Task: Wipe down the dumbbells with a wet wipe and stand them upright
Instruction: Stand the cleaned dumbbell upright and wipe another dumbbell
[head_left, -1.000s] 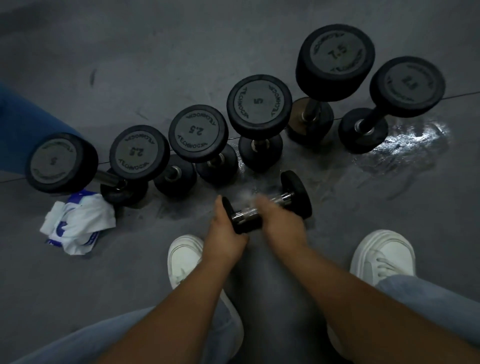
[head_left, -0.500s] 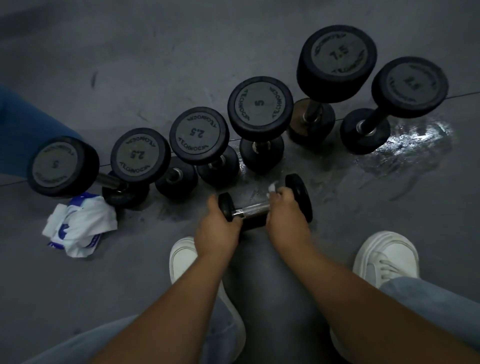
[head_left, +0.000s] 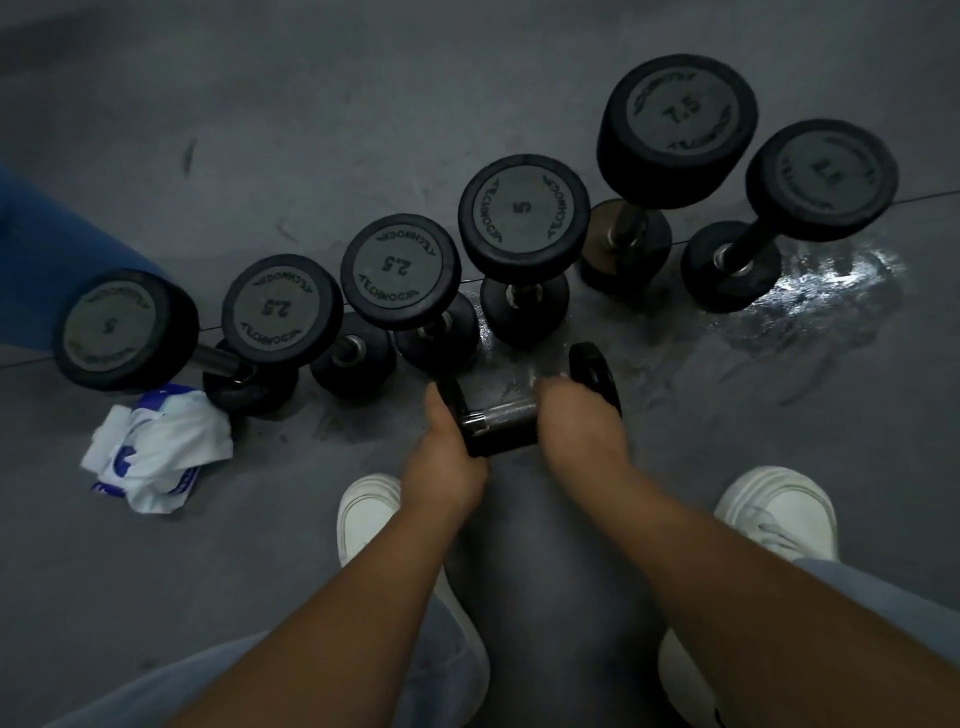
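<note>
Below, on grey floor (head_left: 519, 104), six upright dumbbells (head_left: 523, 208) stand in a row, a crumpled white packet (head_left: 161, 447) at left. Before them the small dumbbell (head_left: 501, 417) is held level: left hand (head_left: 444, 457) grips one head; right hand (head_left: 582, 431), blurred, curls round its handle.

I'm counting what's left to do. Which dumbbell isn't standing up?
The small dumbbell, held sideways by the left hand and right hand. The six others stand on end in a row.
</note>
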